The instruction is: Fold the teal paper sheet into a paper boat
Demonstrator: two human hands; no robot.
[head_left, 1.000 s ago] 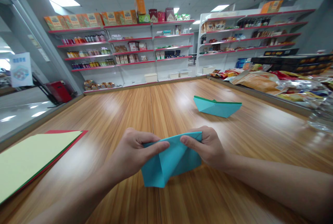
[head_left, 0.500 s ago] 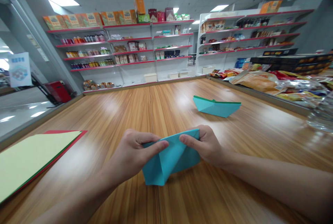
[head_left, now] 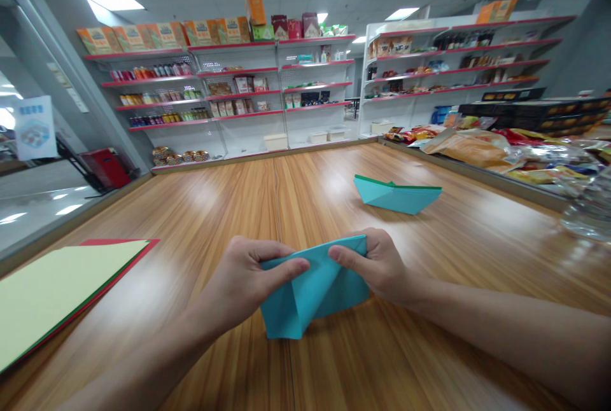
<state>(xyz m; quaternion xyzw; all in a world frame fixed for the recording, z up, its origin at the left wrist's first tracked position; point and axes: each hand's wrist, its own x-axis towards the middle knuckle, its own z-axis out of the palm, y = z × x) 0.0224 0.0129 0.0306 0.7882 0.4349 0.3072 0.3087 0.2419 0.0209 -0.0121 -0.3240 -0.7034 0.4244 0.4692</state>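
A folded piece of blue paper is held between both hands over the front middle of the table. My left hand pinches its upper left edge, thumb in front and fingers behind. At the upper right edge my right hand grips it the same way. The sheet's lower part flares out, with a crease running down toward its lower left corner. Farther back on the right rests a folded paper boat, blue with a green upper rim. The fingers behind the blue paper are mostly hidden.
Sheets of coloured paper, pale yellow on top with green and red beneath, lie at the left. Snack packets and dark boxes fill the area beyond the table's right edge. A clear plastic object is at far right. Stocked shelves stand behind.
Almost nothing differs. Both hands keep the same grip on the blue paper, and the boat and coloured sheets stay in place.
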